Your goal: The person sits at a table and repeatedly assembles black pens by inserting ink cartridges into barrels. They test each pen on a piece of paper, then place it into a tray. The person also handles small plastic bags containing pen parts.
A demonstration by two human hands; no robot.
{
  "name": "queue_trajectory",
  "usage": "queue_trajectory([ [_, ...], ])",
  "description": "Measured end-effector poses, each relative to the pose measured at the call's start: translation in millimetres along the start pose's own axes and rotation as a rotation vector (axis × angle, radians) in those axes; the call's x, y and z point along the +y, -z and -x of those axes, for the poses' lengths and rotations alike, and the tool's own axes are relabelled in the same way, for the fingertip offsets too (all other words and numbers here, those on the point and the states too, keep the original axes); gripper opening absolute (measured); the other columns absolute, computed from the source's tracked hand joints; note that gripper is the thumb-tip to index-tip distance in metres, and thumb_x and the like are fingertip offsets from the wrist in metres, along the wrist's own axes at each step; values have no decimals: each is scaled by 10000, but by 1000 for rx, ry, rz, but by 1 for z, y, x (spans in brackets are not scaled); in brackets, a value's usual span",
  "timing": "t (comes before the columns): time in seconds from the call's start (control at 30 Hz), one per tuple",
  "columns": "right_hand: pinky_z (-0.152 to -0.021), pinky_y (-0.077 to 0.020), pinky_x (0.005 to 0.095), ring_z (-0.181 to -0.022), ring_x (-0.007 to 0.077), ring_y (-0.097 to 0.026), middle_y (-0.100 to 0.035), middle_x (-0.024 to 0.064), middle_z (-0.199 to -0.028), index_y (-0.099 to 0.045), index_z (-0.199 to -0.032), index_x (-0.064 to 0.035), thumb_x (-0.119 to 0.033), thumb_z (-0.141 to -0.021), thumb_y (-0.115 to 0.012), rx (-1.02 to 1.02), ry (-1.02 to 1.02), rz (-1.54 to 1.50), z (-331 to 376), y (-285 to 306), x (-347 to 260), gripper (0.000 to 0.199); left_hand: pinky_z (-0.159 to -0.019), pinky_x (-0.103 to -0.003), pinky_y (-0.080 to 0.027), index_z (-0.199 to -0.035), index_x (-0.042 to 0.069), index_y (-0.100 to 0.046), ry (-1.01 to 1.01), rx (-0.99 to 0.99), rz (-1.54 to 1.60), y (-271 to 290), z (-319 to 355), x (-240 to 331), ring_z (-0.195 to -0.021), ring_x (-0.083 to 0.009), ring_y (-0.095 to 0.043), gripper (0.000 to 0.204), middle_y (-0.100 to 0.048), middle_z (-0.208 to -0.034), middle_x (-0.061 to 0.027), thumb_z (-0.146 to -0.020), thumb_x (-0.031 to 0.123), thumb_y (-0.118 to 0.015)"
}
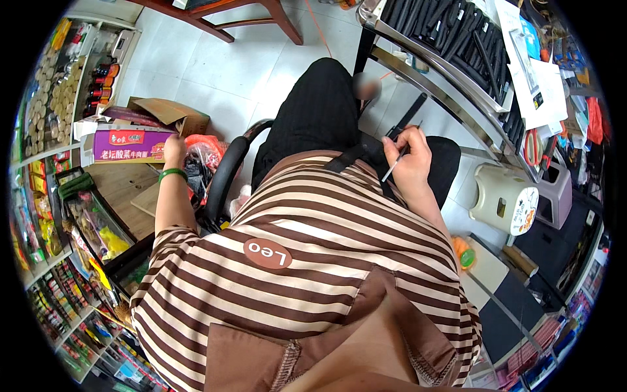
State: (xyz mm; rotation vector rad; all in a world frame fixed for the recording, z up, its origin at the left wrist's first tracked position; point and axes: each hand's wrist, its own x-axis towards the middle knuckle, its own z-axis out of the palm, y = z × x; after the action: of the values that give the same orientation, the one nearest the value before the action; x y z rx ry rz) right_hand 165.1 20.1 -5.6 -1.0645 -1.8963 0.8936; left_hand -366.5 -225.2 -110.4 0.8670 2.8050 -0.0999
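My right hand (411, 160) is closed above my lap, its fingers pinching a slim pen-like tool (390, 172) with a pale shaft and a dark tip. A long black strip (410, 112) sticks out past the same fingers; whether they grip it too is unclear. Another black strap-like piece (346, 157) lies across my lap. My left hand (174, 149) is out to the left, at the right end of a purple carton (127, 145). Its fingers are mostly hidden, so whether it touches or holds the carton does not show.
At the upper right, a table (450, 108) bears a tray of many black stick-like pieces (444, 29) and papers (542, 98). Below it are a cream stool (499, 193) and scissors (532, 145). Stocked shelves (49, 150) line the left; a chair armrest (228, 173) is beside me.
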Motion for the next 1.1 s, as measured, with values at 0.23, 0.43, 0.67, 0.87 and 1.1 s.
queue_trajectory([
  [0.23, -505, -402, 283, -535, 201, -469, -494, 85, -683, -440, -668, -32, -21, -647, -723, -15, -29, -60, -7, -5, 3, 284, -788, -334, -453, -996, 1, -594, -356, -260, 305, -3, -4, 77, -912, -281, -597, 292, -630, -925, -181, -787, 205, -580],
  [0.43, -498, -400, 279, -536, 184, -481, -481, 69, -648, -448, -673, -39, -49, -651, -734, -37, -86, -114, 1, -7, 6, 287, -845, -277, -421, -1131, 4, -520, -905, -535, 814, 89, 119, 318, -955, -184, -556, 284, -596, -1034, -116, -898, 157, -470],
  [0.67, -509, -439, 325, -557, 254, -534, -497, 91, -647, -467, -697, -40, -70, -657, -720, -44, 34, 8, 8, -3, 0, 258, -735, -237, -431, -1059, -2, -514, -888, -1051, 1200, 59, 199, 404, -791, -94, -505, 240, -557, -863, -29, -932, 174, -410],
  [0.87, -620, -474, 249, -692, 134, -583, -605, 89, -816, -508, -867, -8, -137, -797, -653, 49, -230, -189, 10, 10, 2, 206, -564, -194, -386, -1040, 34, -517, -737, -1123, 939, 65, 191, 394, -602, -61, -430, 217, -486, -688, 8, -933, 180, -398],
  [1.1, -533, -450, 226, -583, 89, -558, -578, 62, -673, -543, -936, -23, -157, -869, -550, 3, -306, -253, 6, 7, 1, 150, -543, -173, -342, -1036, 55, -507, -939, -1159, 784, 59, 198, 382, -599, -45, -392, 228, -472, -705, 32, -942, 196, -355],
])
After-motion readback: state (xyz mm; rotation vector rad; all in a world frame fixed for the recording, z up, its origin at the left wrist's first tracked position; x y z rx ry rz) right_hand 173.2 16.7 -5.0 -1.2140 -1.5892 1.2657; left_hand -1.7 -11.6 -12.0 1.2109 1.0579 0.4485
